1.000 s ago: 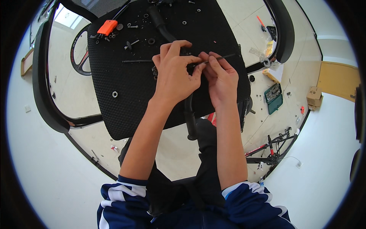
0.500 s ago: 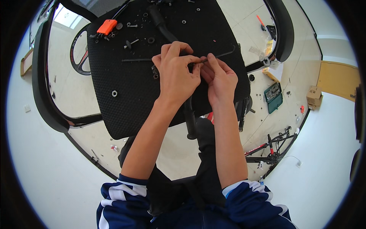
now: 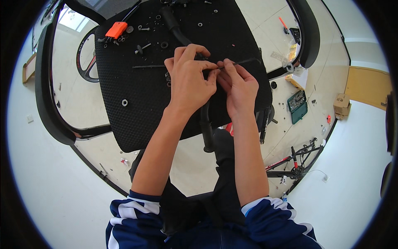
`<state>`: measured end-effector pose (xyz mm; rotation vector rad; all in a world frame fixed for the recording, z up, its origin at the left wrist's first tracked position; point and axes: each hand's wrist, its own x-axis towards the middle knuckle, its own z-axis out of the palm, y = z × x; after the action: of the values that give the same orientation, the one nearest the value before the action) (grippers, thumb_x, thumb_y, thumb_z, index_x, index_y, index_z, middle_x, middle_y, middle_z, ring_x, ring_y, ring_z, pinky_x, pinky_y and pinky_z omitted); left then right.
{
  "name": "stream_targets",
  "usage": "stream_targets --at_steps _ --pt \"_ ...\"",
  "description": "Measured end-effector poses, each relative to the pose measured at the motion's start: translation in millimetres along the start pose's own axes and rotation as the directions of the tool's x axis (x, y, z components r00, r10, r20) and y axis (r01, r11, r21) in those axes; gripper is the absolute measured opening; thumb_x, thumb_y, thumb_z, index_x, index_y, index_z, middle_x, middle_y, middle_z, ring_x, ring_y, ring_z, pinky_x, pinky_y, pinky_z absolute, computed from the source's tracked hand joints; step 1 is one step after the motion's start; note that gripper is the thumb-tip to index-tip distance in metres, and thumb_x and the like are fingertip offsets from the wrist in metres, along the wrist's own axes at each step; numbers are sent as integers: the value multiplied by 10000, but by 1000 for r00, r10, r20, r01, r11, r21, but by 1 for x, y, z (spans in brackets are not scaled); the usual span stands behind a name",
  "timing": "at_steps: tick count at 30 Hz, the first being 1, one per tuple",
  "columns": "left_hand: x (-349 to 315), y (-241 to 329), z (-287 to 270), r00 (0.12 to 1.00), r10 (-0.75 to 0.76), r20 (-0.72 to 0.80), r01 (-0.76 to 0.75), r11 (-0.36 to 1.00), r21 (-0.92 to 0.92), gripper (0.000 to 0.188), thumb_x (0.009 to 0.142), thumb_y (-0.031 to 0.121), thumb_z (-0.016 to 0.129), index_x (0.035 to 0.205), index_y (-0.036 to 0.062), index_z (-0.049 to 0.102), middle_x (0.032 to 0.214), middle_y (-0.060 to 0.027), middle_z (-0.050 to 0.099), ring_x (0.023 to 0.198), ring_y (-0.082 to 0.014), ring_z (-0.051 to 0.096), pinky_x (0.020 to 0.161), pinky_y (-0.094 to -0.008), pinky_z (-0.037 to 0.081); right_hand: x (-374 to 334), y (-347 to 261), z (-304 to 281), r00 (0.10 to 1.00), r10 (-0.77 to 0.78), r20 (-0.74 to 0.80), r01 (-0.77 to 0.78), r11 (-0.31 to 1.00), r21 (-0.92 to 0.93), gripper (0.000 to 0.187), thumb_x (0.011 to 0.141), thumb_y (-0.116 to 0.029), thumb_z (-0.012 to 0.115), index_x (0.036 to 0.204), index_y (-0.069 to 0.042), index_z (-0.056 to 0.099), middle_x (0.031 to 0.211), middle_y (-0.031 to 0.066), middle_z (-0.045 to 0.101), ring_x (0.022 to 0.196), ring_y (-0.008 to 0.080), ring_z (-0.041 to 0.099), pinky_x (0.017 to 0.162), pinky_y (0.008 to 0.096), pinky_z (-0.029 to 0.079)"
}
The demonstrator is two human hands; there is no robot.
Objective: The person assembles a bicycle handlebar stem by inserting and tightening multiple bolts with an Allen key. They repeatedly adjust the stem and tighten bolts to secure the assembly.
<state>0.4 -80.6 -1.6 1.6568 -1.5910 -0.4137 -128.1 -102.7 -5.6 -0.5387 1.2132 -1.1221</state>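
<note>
Both hands meet above a black mesh chair seat (image 3: 124, 128), pinching a thin dark rod (image 3: 149, 66). My left hand (image 3: 191, 81) is closed, thumb and index finger together at the rod's middle. Close beside it, my right hand (image 3: 238, 83) closes its thumb and fingertips on the same rod. One straight end sticks out leftward; the other reaches right and looks bent near its tip. Whatever small part may sit between the fingertips is hidden. Under my hands lies a black curved handlebar (image 3: 206, 128) with a grip at its far end, partly covered by my left hand.
A hex nut (image 3: 124, 102), a bolt with a washer (image 3: 143, 49) and an orange-handled tool (image 3: 116, 30) lie on the seat. Armrests (image 3: 54, 103) flank it. On the floor are a green case of small parts (image 3: 297, 107) and a bicycle frame (image 3: 294, 162).
The rod has turned slightly, so its bent right end now lies lower and flatter instead of hooking upward. Both hands keep their pinch with only slight finger movement.
</note>
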Motion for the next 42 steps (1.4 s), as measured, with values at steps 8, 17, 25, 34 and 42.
stream_targets --at_steps 8,17,25,34,42 --pt "0 0 -2 1000 -2 7 1 999 42 156 722 110 809 878 107 812 1137 -28 624 1125 -229 517 940 -404 330 3 3 -5 998 53 -14 -53 998 33 260 958 -112 694 1163 44 660 1097 165 728 976 237 725 882 355 593" --pt "0 -2 -5 998 51 24 -52 997 52 144 730 101 801 873 89 810 1141 -28 639 1129 -234 524 941 -402 331 3 -10 -1 996 12 88 -17 998 59 382 978 -57 600 1333 55 514 1218 220 686 1136 297 682 963 403 560" --pt "-3 0 4 997 -77 -28 77 997 4 96 710 99 829 795 84 785 1103 -16 639 1087 -216 544 941 -388 324 -1 -15 1 994 -74 80 99 919 -381 235 957 -135 698 1085 57 649 1020 175 741 911 212 740 821 315 602" --pt "9 -14 -16 997 1 -76 -4 1000 -31 238 730 140 809 951 89 734 1073 -40 635 1046 -244 571 913 -400 361 11 -21 -14 981 -29 192 102 919 -380 199 924 -127 745 1014 46 710 935 129 752 830 168 733 777 291 608" --pt "5 -22 -15 999 -21 -31 22 998 52 178 802 116 738 970 90 788 1079 -31 638 1065 -235 560 923 -395 367 20 -20 -6 982 -90 168 133 954 -267 224 922 -106 740 1090 30 682 966 144 746 847 182 730 794 296 611"
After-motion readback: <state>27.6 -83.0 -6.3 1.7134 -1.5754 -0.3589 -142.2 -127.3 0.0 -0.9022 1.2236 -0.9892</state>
